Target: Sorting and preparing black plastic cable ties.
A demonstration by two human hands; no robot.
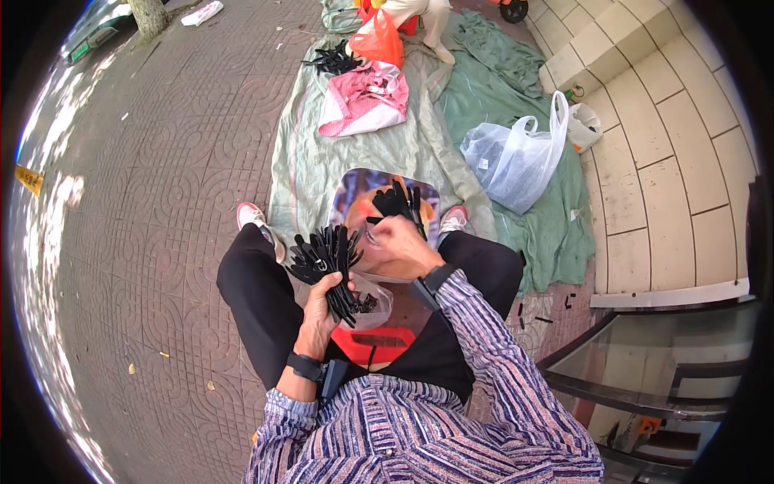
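My left hand (320, 302) is closed round a thick bundle of short black straps (324, 256), fanned out, with a small shiny buckle-like piece on the front one. My right hand (401, 242) is to the right of the bundle, its fingers bent together in a pinch; what they hold, if anything, is too small to make out. Just beyond it, a second pile of black straps (397, 202) lies on a picture-printed board (347, 194) between my knees. Below the left bundle, a clear plastic bag (375, 310) contains small dark pieces.
A red plastic stool (379, 345) shows between my thighs. Ahead lie green sheets (302, 149), a pink-and-white cloth (367, 98) and more black straps (332, 59). A white plastic bag (516, 165) stands at right near a tiled wall (669, 161). Another person (419, 16) sits at the far end.
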